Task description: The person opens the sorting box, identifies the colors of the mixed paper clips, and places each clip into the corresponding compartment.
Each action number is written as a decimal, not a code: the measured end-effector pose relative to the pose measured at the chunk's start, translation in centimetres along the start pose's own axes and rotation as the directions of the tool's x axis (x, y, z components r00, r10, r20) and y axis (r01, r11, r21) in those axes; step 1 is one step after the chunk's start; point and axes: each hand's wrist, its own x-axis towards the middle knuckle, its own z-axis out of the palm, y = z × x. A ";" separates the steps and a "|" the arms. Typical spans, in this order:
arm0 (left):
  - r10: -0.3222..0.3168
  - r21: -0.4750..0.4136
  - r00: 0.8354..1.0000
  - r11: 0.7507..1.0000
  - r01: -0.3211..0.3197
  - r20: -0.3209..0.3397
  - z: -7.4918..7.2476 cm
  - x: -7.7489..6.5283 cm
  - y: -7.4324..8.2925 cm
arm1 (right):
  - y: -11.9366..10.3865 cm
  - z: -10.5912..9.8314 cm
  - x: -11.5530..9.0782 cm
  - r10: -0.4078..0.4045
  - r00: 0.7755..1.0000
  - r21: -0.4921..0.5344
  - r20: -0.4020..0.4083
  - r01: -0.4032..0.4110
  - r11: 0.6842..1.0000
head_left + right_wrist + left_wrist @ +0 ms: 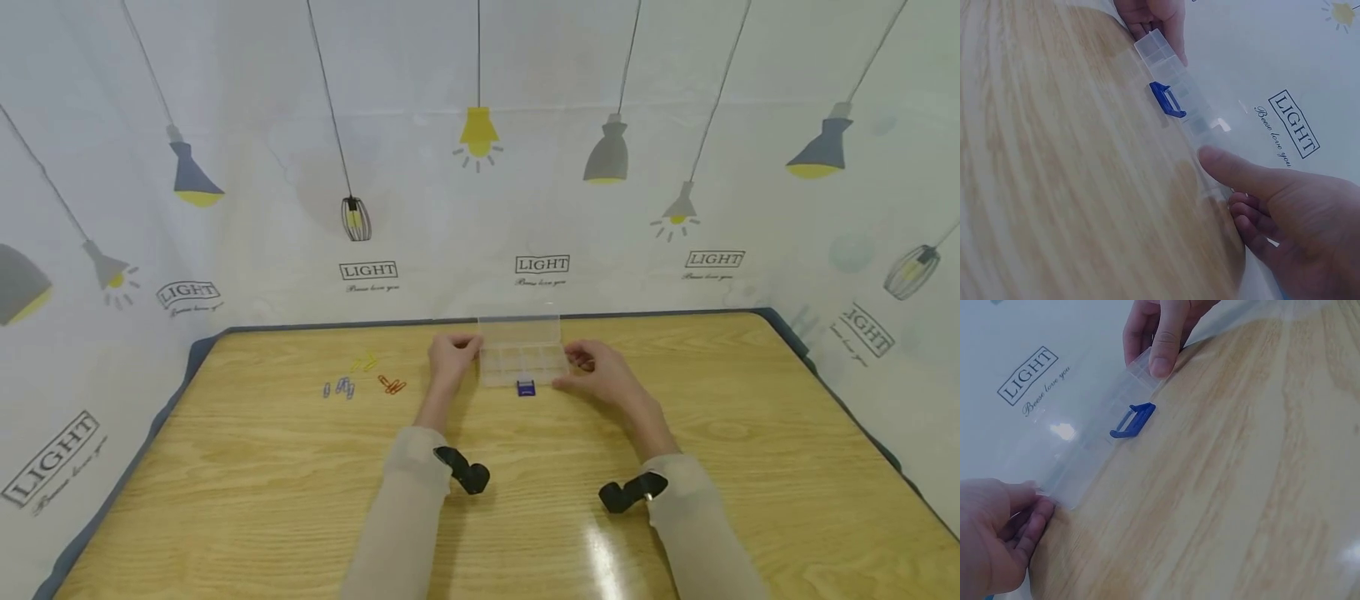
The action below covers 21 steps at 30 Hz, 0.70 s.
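Note:
A clear plastic compartment box (495, 377) sits near the table's back edge. Its transparent lid (518, 332) stands raised at the back, against the wall cover. On the front side hangs a blue latch (526, 389), also plain in the left wrist view. My left hand (452, 362) grips the box's left end between thumb and fingers. At the opposite end, my right hand (606, 379) holds the corner, thumb (1229, 165) along the front and the other fingers curled by the end wall. Divided compartments show through the clear plastic.
Left of my left hand lie small paper clips in loose groups: yellow clips (365, 362), blue clips (343, 387) and orange-red clips (392, 384). A white wall cover (435, 275) printed with lamps rises behind and beside the wooden table (247, 467).

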 end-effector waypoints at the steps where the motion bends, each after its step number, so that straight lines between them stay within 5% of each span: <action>1: 0.008 0.000 1.000 1.000 -0.008 0.003 0.1 0.0 -0.1 | 0.1 0.0 -0.1 -0.002 1.000 0.002 0.000 0.002 1.000; 9: 0.008 0.014 1.000 1.000 -0.008 0.015 0.0 -0.2 0.0 | 0.1 0.0 -0.1 -0.001 1.000 0.008 -0.005 0.001 1.000; 21: 0.010 0.034 0.991 0.999 -0.015 0.133 -1.3 -0.8 0.4 | 0.3 0.1 0.0 0.013 1.000 0.007 -0.008 -0.013 1.000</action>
